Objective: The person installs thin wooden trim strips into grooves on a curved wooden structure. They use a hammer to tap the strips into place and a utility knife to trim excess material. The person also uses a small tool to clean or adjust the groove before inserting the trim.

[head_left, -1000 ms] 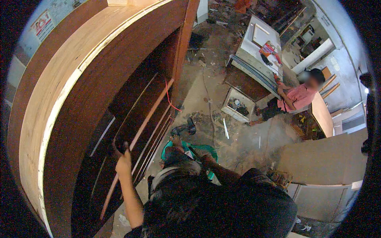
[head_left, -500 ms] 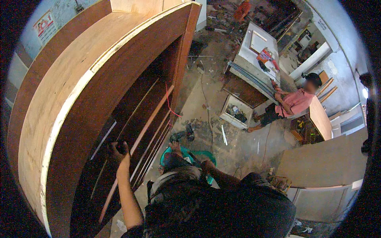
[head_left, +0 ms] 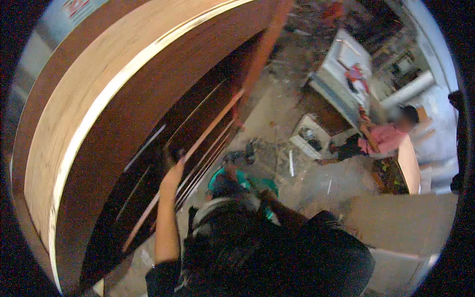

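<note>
My left hand (head_left: 173, 157) is raised inside the dark brown wooden cabinet (head_left: 123, 104), beside its long slats (head_left: 205, 129). Shadow and motion blur hide its fingers, so what it holds or touches cannot be made out. A thin pale strip (head_left: 144, 147) lies along the dark interior near this hand. Low in front of my body, my right hand (head_left: 267, 196) is near a green plastic object (head_left: 269, 185). The right fingers are too dark and smeared to read.
A person in a pink shirt (head_left: 388, 138) stands at a white-topped workbench (head_left: 326, 74) at the right. Before it sits a white open box (head_left: 309, 133). A white strip (head_left: 291, 163) lies on the floor. Large brown panels (head_left: 401, 222) stand at lower right.
The whole view has shifted and blurred, with the cabinet and bench appearing further right. My left hand remains in the cabinet, now higher in the picture and closer to the slats.
</note>
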